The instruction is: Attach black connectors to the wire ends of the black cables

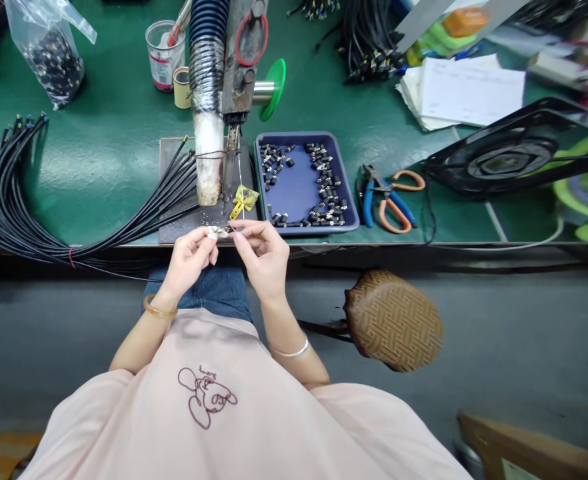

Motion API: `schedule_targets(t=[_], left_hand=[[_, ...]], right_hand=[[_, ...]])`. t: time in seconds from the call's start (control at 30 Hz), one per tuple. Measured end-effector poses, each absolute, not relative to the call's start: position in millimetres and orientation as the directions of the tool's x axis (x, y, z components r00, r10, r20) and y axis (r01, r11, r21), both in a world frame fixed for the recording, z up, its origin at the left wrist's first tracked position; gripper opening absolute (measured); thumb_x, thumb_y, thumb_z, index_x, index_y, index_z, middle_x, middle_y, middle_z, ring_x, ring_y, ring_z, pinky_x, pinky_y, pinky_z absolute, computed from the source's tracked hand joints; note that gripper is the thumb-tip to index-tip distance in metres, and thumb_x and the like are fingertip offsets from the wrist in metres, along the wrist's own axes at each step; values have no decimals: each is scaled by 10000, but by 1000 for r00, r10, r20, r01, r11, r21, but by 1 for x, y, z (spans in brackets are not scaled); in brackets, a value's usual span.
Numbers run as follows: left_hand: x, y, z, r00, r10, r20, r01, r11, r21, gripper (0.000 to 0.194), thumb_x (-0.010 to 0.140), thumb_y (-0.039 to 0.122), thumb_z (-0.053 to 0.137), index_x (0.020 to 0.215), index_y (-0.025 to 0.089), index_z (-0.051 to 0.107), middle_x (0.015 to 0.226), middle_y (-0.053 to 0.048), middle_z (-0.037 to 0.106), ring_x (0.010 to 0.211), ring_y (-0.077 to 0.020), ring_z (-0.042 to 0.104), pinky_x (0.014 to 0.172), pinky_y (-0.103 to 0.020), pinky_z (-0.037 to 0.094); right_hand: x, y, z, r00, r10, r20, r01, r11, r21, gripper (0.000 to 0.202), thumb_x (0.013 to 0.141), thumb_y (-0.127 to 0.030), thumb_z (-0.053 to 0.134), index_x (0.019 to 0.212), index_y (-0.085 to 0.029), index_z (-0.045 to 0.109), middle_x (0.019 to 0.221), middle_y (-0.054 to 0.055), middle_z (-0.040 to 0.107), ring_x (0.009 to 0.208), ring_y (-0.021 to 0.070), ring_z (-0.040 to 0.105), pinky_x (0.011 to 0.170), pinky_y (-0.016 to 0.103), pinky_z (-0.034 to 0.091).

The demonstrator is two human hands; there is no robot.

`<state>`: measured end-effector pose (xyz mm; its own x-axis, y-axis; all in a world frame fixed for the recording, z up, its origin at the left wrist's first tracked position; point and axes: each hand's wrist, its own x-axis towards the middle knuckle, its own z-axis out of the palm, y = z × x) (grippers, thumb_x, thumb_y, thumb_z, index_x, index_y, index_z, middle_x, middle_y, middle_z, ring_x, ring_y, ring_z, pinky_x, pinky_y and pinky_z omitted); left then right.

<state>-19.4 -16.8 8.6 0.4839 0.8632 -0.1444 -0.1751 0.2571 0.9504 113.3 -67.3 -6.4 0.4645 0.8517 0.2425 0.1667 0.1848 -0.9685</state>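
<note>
One tiny part (217, 232), two hands, one blue tray (301, 177) and one stool (395, 321) lower right. The part's mid-frame at the near edge of the tabletop (109, 163), whitish with a dark end, kinda blurry. Left hand (193, 258) has its grip pinched on the white bit, right hand (268, 261) is at the dark end, can't tell if that grip's clamped

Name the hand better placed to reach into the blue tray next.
Right, most likely. The right hand is nearer the blue tray; the left hand is farther off, toward the black cables. Both are busy at something small, so the right may need freeing first.
</note>
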Motion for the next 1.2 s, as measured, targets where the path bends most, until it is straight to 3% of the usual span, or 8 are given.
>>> schedule_targets(t=[0.33, 0.6, 1.2], left_hand=[[-15, -10, 6, 497, 857, -137, -167, 250, 954, 498, 762, 626, 748, 812, 144, 634, 495, 53, 497, 379, -24, 260, 384, -211, 118], [-11, -8, 4, 488, 866, -109, -171, 217, 961, 491, 771, 615, 744, 823, 135, 657, 492, 47, 490, 392, -39, 273, 401, -223, 153], [-7, -3, 7, 435, 895, -94, -182, 190, 965, 481, 768, 607, 754, 816, 143, 637, 494, 53, 500, 392, -31, 271, 402, -221, 159]], right_hand=[[117, -65, -4, 426, 850, 309, 304, 187, -934, 138, 841, -242, 660, 731, -227, 577, 1003, 59, 763, 921, 187, 732, 722, 298, 596], [119, -61, -8, 395, 818, 418, 399, 257, -880, 155, 841, -175, 638, 733, -236, 546, 1010, 53, 724, 938, 194, 713, 824, 379, 618], [118, -48, -8, 370, 776, 511, 439, 339, -832, 143, 848, -139, 638, 743, -226, 596, 1003, 47, 700, 959, 195, 695, 826, 368, 616]])
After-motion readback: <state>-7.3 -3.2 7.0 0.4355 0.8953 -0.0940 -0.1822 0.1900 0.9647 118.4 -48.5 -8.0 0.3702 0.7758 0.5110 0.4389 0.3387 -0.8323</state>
